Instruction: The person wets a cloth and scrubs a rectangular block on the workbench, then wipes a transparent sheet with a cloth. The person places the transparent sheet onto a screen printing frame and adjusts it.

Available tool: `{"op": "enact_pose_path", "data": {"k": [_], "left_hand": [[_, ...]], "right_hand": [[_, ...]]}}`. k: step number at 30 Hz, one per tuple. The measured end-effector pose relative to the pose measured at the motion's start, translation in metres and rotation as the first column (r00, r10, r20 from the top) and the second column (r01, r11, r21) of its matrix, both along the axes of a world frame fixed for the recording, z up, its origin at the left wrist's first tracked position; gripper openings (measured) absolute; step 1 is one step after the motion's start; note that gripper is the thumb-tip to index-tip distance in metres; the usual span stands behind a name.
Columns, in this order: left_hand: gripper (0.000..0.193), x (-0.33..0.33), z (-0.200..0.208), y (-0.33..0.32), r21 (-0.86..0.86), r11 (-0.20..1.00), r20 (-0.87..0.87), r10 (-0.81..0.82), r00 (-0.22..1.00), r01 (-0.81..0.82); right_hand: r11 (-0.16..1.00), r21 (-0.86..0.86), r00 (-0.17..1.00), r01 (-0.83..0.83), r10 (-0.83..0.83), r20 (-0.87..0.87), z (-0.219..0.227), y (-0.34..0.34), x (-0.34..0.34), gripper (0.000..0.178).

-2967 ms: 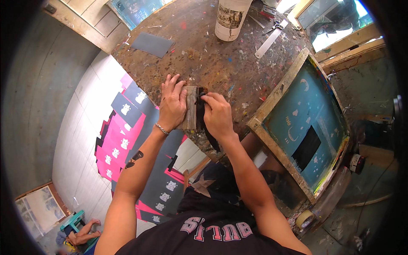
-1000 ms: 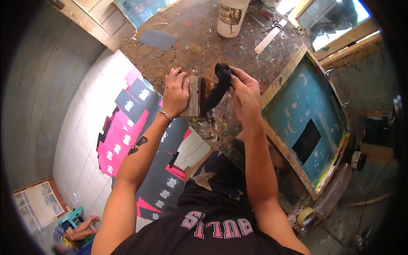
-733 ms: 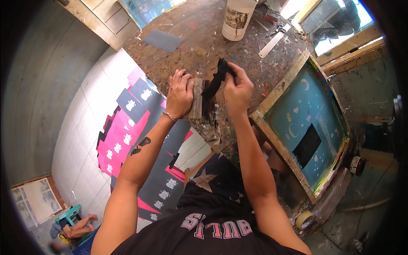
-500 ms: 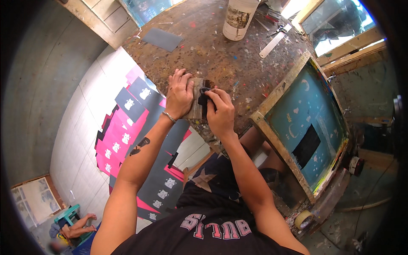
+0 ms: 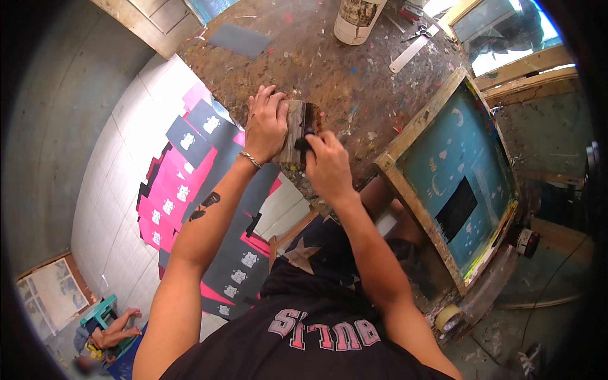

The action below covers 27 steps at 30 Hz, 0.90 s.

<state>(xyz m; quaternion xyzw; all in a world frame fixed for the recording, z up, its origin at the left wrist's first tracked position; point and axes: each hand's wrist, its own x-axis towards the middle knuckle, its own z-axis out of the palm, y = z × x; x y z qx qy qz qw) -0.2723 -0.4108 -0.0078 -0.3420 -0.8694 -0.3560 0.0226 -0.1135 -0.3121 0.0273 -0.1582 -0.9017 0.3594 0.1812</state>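
A squeegee (image 5: 292,130) with a wooden handle and dark blade lies at the near left edge of the brown, paint-spotted table (image 5: 354,95). Across its left side rests my left hand (image 5: 265,126), pressing and gripping the wood, with the fingers pointing away from me. My right hand (image 5: 330,161) is closed in a pinch on a small black scrap (image 5: 303,143), which touches the blade side of the squeegee. Its exact kind is unclear, because my fingers partly cover it.
A screen-printing frame (image 5: 405,142) with teal mesh stands at the right. Farther back are a stained white container (image 5: 354,25), a metal ruler (image 5: 413,54), scissors (image 5: 425,30) and a grey sheet (image 5: 239,42). Printed pink and dark sheets (image 5: 180,190) cover the floor at left. Someone sits at lower left.
My right hand has slid the black scrap slightly toward me along the squeegee's blade, and the scrap's loop shape no longer shows. My left hand keeps its hold. The whole view has shifted a little.
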Motion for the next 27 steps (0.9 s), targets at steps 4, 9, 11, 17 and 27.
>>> {"op": "enact_pose_path", "data": {"k": [4,9,11,17,27], "left_hand": [[0.028,0.0,-0.002,-0.001,0.045,0.999,0.0,-0.01,1.0,0.01],[0.021,-0.002,0.002,-0.003,0.245,0.969,0.0,0.002,1.0,-0.002],[0.02,0.004,0.009,-0.005,0.316,0.949,0.046,-0.027,0.999,0.011],[0.021,0.001,0.004,-0.009,0.321,0.946,0.076,0.022,0.997,-0.046],[0.028,-0.003,-0.006,-0.002,0.075,0.995,0.01,0.068,0.998,-0.068]], "right_hand": [[0.996,-0.023,0.995,-0.086,0.085,-0.052,0.002,-0.01,0.03,0.027],[0.904,-0.428,0.987,0.023,-0.09,-0.136,0.016,0.036,0.041,0.028],[0.776,-0.622,0.978,0.1,-0.191,-0.081,0.02,0.055,0.042,0.027],[0.736,-0.674,0.962,0.057,-0.221,-0.161,0.038,0.078,0.021,0.029],[0.855,-0.517,0.978,0.044,-0.141,-0.151,0.021,0.058,-0.05,0.031]]}}
